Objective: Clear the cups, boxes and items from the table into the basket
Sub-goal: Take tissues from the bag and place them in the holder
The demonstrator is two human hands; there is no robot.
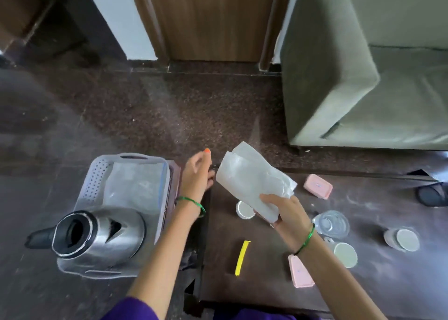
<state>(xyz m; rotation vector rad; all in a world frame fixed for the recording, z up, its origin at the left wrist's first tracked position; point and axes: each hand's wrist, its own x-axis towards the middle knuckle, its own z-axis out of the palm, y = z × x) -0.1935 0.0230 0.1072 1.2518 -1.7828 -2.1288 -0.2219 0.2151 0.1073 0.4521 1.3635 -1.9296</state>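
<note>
My right hand (282, 208) grips a bundle of translucent white plastic sheets (249, 181) above the dark table (363, 283). My left hand (197, 171) hovers, relaxed and holding nothing, between the bundle and the grey basket (97, 176) on the floor at the left. In the basket lie a steel kettle (97, 237) and a plastic sheet (138, 186). On the table remain two pink boxes (318, 186) (300, 272), a clear glass (331, 223), small white cups (244, 210) (402, 239), a pale round lid (345, 254) and a yellow strip (242, 256).
A grey-green sofa (351, 77) stands at the back right. A wooden door (208, 18) is at the far wall. A dark sandal (432, 193) lies at the table's right edge. Dark speckled floor (169, 106) lies behind the table and the basket.
</note>
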